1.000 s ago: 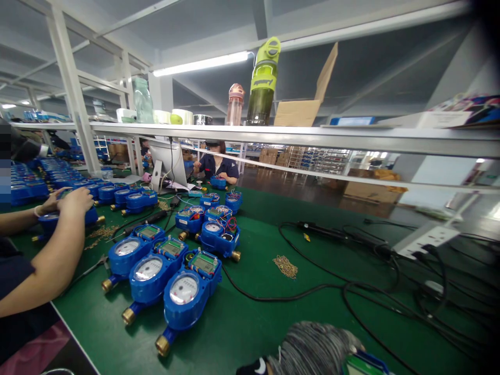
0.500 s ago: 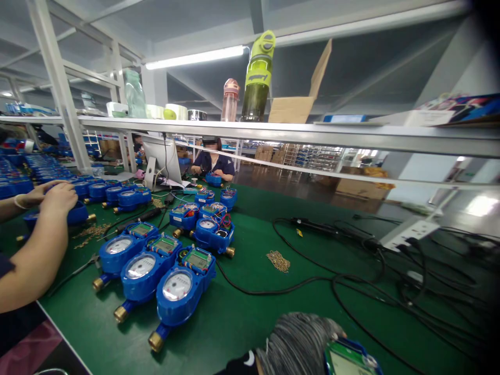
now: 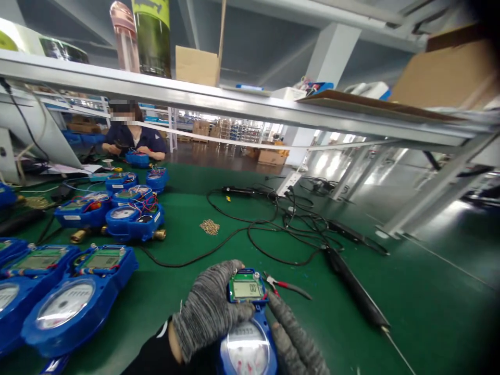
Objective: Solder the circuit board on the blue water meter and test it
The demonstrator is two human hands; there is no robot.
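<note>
A blue water meter [image 3: 247,338] with a round dial and a small lit display [image 3: 247,289] lies in front of me at the bottom of the head view. My left hand [image 3: 211,307], in a grey knit glove, grips its left side, the thumb lying across the neck between display and dial. Along the right side of the meter rests my gloved right hand [image 3: 295,338], its fingers stretched out and a fingertip touching near the display's lower corner. Red-handled cutting pliers [image 3: 289,287] lie just beyond that hand. The meter's lower end is cut off by the frame.
Several other blue meters [image 3: 66,307] stand at the left, some with loose wires. A pile of small brass-coloured parts [image 3: 210,226] lies on the green table. Black cables [image 3: 273,258] and a soldering iron [image 3: 355,286] spread to the right. Another person [image 3: 135,135] works across the table.
The view has swung to the right. The meter in my left hand now shows in full display and dial, and my right hand has come into view beside it.
</note>
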